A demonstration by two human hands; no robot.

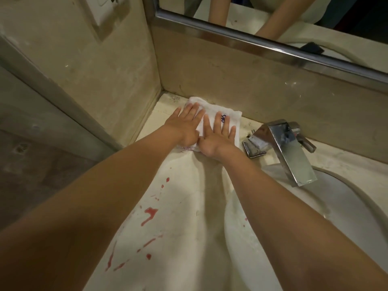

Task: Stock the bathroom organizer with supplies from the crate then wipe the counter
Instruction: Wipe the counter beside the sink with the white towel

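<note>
Hands press flat on a white cloth (212,107) in the far left corner of the counter (184,196). The left hand (184,124) and right hand (216,137) lie side by side, fingers straight and spread, not curled round it. Red spots (150,215) mark the near counter. A shiny tap (283,148) and the sink (346,206) are on the right.

We note a white cloth (211,107), folded and spread flat, bearing a small blue mark on its right part, lying in the far left corner of the counter (182,206). The counter is pale cream, and we find red stains (150,214) splashed and streaked over its near left part.
</note>
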